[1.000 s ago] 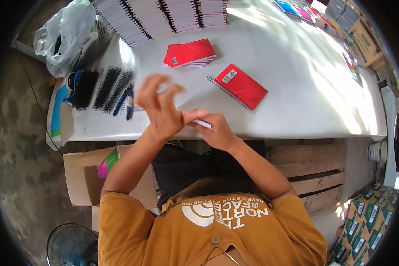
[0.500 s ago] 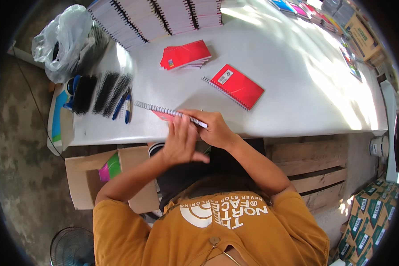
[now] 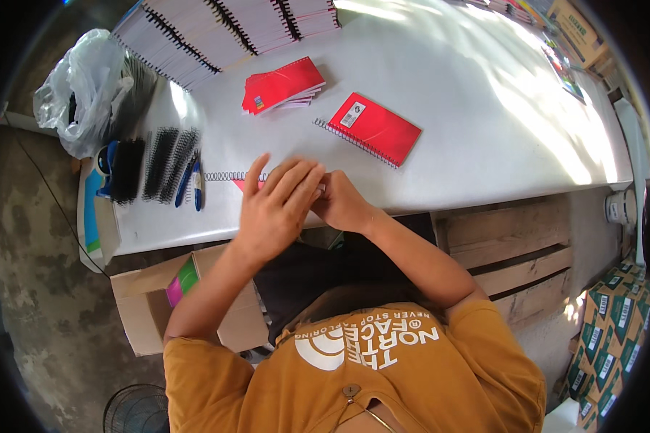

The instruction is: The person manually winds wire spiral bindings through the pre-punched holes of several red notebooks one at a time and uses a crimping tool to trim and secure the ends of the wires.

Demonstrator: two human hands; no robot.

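1. Right hand (image 3: 343, 203): fingers curled in, apparently gripping the right end of the held notebook; the exact pinch is masked by the other hand.
2. Left hand (image 3: 276, 209): back upward, fingers long and loosely bent over the notebook, one finger standing apart. Whether the tips pinch anything: cannot tell.
3. Slim red-covered notebook (image 3: 241, 186): under the hands, near the front edge of the pale grey table (image 3: 477, 151), mostly hidden. Silvery wire coil (image 3: 222, 176) lies along its far side and juts out leftward. Judgement: coil at least partly in; extent unclear.
4. To the left: blue-and-white pen-shaped tools (image 3: 198, 190), then loose black coils (image 3: 167, 164), not in any notebook.
5. Beyond: red notebook with white label (image 3: 383, 128), coil along its near edge, spare tail at left. Judged threaded.
6. Farther: fanned pile of red notebooks (image 3: 285, 85), no coil visible on the top one. Judged not yet coiled.
7. Far edge: white-paged stacks with black bindings (image 3: 263, 29); these look bound.
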